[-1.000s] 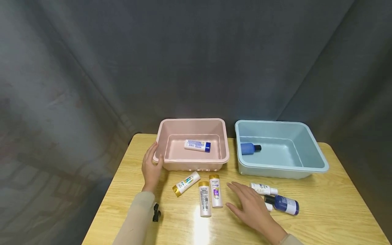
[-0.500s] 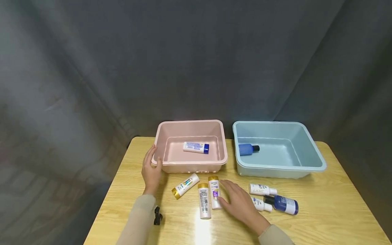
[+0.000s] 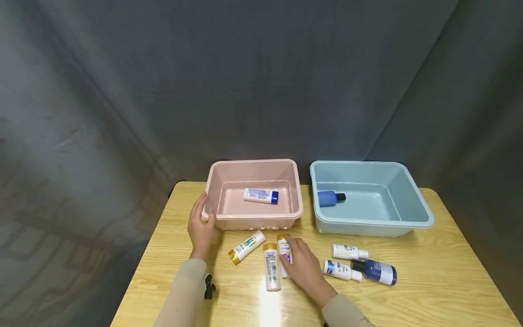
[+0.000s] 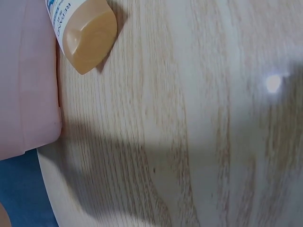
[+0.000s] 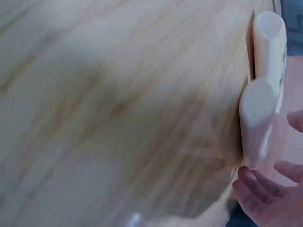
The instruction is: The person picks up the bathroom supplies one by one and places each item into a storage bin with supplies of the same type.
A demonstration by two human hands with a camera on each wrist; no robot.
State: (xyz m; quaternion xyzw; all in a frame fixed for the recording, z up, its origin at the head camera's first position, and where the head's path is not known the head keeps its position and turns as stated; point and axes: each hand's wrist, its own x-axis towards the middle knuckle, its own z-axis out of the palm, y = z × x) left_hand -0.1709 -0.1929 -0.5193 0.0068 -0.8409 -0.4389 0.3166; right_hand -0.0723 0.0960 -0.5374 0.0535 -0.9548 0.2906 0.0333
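Note:
My left hand (image 3: 201, 230) rests at the front left corner of a pink bin (image 3: 253, 222), fingers along its left rim and thumb apart near the front. My right hand (image 3: 304, 268) reaches over a white shampoo bottle (image 3: 284, 249) with a gold cap and purple label, partly hiding it. In the right wrist view, spread fingers and thumb of this hand (image 5: 277, 196) stand close around the bottle's far end. Left of that bottle lies another white bottle (image 3: 272, 268) with a gold cap. A third gold-capped bottle (image 3: 247, 247) lies slanted in front of the pink bin.
A white tube (image 3: 260, 195) with a blue cap lies inside the pink bin. The light blue bin (image 3: 376, 225) at right holds a blue bottle (image 3: 328, 198). Two white bottles, one upper (image 3: 349, 251) and one lower (image 3: 342, 270), lie beside a dark blue bottle (image 3: 373, 271).
My right hand has moved left from beside the white bottles to over the purple-labelled shampoo bottle, uncovering the lower white bottle. The left hand has stayed at the pink bin.

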